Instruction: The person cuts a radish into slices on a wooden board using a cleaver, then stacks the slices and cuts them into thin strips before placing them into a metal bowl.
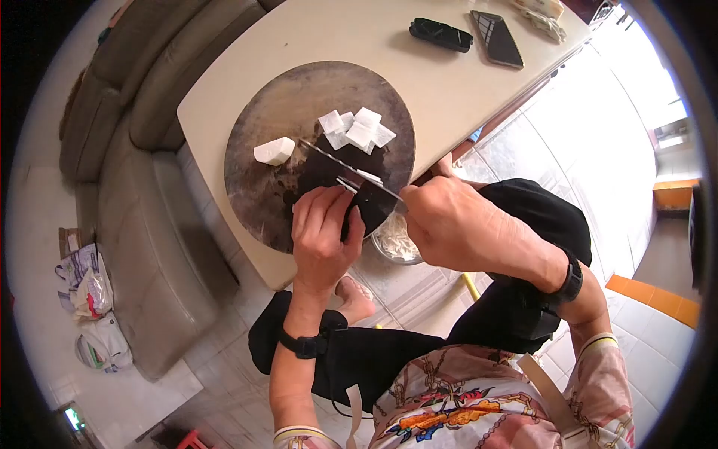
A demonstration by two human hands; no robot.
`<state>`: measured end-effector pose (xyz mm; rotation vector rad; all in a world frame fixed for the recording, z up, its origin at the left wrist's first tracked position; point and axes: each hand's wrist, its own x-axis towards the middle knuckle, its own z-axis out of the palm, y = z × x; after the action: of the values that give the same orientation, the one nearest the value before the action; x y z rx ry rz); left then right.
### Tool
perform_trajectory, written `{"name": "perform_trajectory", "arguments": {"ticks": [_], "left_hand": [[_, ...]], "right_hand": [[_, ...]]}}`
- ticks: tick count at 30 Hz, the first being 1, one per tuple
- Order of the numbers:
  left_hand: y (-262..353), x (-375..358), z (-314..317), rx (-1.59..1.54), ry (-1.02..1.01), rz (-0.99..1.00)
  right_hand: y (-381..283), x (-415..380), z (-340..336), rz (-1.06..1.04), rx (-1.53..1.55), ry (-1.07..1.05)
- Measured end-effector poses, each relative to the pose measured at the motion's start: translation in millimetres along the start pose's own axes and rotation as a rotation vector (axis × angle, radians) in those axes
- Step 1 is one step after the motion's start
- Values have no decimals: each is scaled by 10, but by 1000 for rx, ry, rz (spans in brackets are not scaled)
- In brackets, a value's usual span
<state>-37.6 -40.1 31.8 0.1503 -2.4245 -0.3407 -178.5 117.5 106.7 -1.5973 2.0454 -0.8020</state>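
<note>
My right hand (455, 223) is closed around the handle of a kitchen knife (340, 161), its blade reaching leftward over a round, dark-stained wooden chopping board (258, 105). Close below the blade, the bent fingers of my left hand (321, 236) hold thin white slices (346, 184) of what looks like radish. Another white slice (369, 176) lies right at the knife's far side. Farther up the board sits a loose heap of flat, squarish white pieces (360, 131). A thicker white chunk (274, 151) rests toward the board's left.
The board stands on a pale table (307, 34) carrying a dark case (441, 34) and a phone (497, 39). Below the table edge is a metal bowl (396, 247) of white strips. A grey sofa (149, 247) runs along the left, with bags (93, 299) on the floor beyond.
</note>
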Motion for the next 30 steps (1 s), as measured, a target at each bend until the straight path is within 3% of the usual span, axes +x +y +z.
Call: {"name": "perform_trajectory", "arguments": {"ticks": [20, 25, 30], "left_hand": [[-16, -52, -28, 8, 0, 22], [-3, -71, -52, 36, -10, 31], [-6, -45, -36, 27, -4, 48]], "right_hand": [[-44, -29, -28, -10, -94, -40], [-133, -112, -32, -164, -84, -5], [-143, -136, -24, -185, -121, -26]]}}
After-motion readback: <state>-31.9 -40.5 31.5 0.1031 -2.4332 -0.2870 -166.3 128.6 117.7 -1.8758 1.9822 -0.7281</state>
